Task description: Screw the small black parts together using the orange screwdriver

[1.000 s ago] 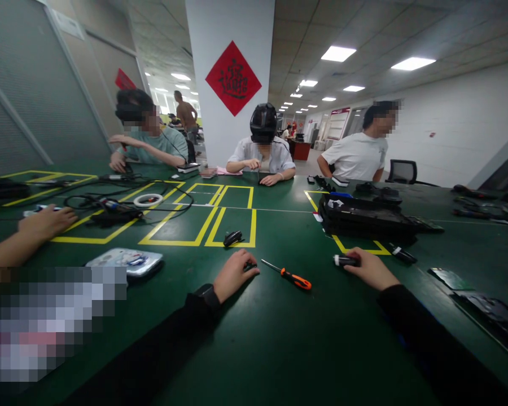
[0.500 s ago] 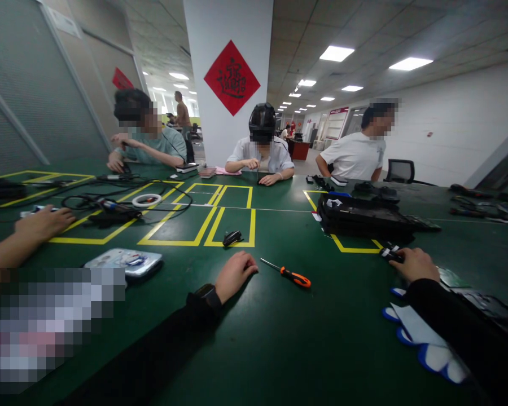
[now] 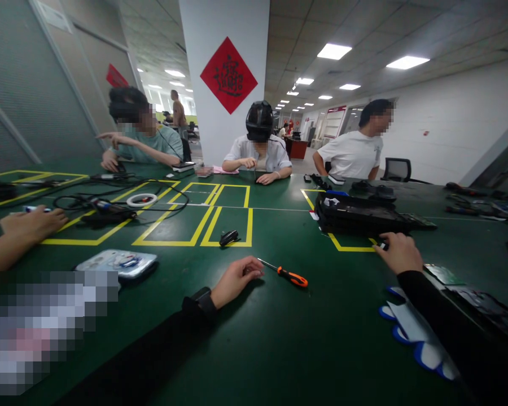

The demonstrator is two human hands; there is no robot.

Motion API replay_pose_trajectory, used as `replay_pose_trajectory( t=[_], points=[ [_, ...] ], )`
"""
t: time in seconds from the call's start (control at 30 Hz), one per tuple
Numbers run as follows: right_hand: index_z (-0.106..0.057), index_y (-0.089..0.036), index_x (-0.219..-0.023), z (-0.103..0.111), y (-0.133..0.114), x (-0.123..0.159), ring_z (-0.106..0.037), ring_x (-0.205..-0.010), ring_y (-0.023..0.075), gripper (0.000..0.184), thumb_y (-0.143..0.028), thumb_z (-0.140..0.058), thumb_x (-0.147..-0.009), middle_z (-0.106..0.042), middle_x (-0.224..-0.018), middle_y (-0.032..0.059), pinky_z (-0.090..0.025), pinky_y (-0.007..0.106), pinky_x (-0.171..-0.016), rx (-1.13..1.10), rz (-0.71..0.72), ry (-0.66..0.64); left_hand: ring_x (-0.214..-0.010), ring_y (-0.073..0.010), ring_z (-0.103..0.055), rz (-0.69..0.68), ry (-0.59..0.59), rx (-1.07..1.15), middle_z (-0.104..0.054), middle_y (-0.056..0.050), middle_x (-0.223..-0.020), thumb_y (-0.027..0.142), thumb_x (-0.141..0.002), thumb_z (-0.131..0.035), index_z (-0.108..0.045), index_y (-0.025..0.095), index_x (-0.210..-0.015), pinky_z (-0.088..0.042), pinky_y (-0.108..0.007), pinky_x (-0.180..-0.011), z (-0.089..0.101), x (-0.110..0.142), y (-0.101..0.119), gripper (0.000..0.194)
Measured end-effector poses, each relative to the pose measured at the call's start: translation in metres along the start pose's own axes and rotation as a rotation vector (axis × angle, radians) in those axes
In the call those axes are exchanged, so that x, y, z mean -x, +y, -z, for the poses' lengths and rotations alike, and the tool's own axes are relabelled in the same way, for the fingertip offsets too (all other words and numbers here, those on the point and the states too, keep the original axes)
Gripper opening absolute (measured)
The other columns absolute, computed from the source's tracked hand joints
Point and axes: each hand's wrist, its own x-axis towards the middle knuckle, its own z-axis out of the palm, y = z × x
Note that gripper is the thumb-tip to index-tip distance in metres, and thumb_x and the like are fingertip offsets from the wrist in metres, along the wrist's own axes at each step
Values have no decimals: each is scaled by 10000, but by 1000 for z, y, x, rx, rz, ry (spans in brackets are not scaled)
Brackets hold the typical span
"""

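Note:
My left hand rests on the green table, fingers loosely bent with a gap at the thumb, and nothing shows in it. Just beyond its fingertips lies an orange and black screwdriver, its shaft pointing at the hand. Over on the right, my right hand has its fingers closed on a small black part with white bits, mostly hidden, beside a yellow tape corner. A small black clip-like piece lies in a taped rectangle ahead of my left hand.
Behind my right hand lies a long black casing. A blue and white scalloped object lies by my right sleeve. Circuit boards are at right. Leftward are a phone, cables and another person's hand. Several people are opposite.
My right hand has moved to the right with a black and white cylindrical part, reaching similar black parts by the tape corner. My left hand has shifted slightly, its fingers lifting a little.

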Motion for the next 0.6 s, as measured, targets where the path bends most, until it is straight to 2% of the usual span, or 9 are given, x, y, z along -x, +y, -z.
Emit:
replay_pose_trajectory(
  t=[0.07, 0.17, 0.23, 0.27, 0.33, 0.43, 0.53, 0.6],
  points=[
    [-584, -156, -931, 26, -59, 19, -523, -816, 227, 262, -335, -564, -741, -564, -862, 92, -422, 363, -720, -295, 159, -44, -837, -174, -609, -9, -36, 84, -632, -64, -882, 268, -781, -538, -528, 151, -950, -466, -320, -758, -7, 0, 5, 207],
    [-589, -191, -937, 59, -149, 64, -558, -766, 170, 189, -308, -518, -807, -594, -866, 47, -455, 299, -682, -695, 474, -319, -798, -161, -604, -17, -55, 169, -632, -57, -852, 270, -785, -545, -496, 157, -996, -462, -308, -735, -22, 4, 16, 244],
    [-592, -200, -940, 68, -193, 91, -569, -766, 154, 157, -268, -537, -809, -605, -865, 35, -461, 277, -682, -828, 589, -416, -790, -155, -596, -15, -52, 223, -627, -51, -833, 277, -782, -556, -482, 162, -992, -456, -290, -717, -30, 10, 23, 252],
    [-600, -198, -900, 69, -208, 101, -572, -750, 148, 122, -256, -541, -810, -608, -842, 31, -462, 270, -674, -874, 603, -412, -764, -147, -589, -16, -38, 249, -622, -47, -821, 282, -777, -565, -477, 165, -983, -452, -275, -692, -33, 12, 25, 253],
    [-607, -198, -846, 66, -226, 113, -574, -744, 146, 95, -257, -538, -820, -607, -823, 28, -464, 269, -679, -931, 592, -385, -718, -130, -573, -20, -3, 292, -612, -36, -803, 289, -771, -576, -466, 172, -960, -443, -257, -659, -36, 16, 27, 248],
    [-605, -197, -833, 59, -236, 116, -573, -740, 142, 98, -274, -546, -819, -603, -803, 22, -463, 262, -681, -978, 559, -352, -697, -124, -570, -32, 37, 321, -599, -13, -753, 288, -761, -592, -451, 176, -921, -435, -253, -658, -35, 16, 25, 242],
    [-604, -194, -811, 62, -234, 106, -565, -744, 143, 113, -265, -520, -834, -599, -805, 25, -452, 262, -683, -944, 611, -362, -782, -153, -595, -36, -4, 290, -620, -37, -814, 284, -768, -585, -431, 176, -955, -441, -286, -723, -28, 16, 27, 265],
    [-599, -193, -815, 64, -217, 89, -561, -757, 151, 127, -258, -494, -845, -599, -815, 32, -444, 271, -687, -878, 625, -353, -856, -167, -592, -60, -61, 209, -630, -57, -868, 289, -792, -552, -415, 178, -1023, -429, -317, -793, -20, 15, 28, 291]
  ],
)
